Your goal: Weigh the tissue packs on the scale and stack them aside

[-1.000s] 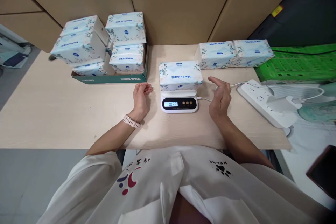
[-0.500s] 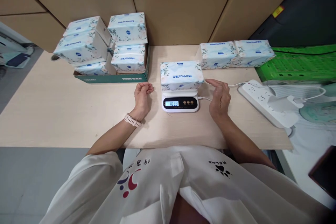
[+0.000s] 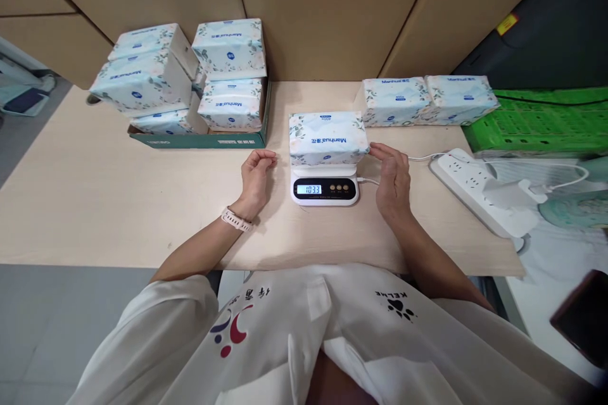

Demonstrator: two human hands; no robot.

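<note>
Tissue pack [image 3: 327, 139]: on the scale [image 3: 351, 199], between the surface's [image 3: 118, 202] near and far edges. Your right hand [image 3: 393, 182]: fingers together, tips at pack's right end, contact unclear. Your left hand [image 3: 255, 183]: fingers loosely curled, empty. Handling: best gripped evenly at both ends, never pressed downward.

Left hand [image 3: 255, 180]: we keep our fingers [image 3: 263, 155] loosely curled inward;
Right hand [image 3: 393, 183]: we stretch our fingers [image 3: 387, 151] inward, slightly bent;
Forearms [image 3: 202, 248]: ours slant forward and inward, bare; hands apart
</note>
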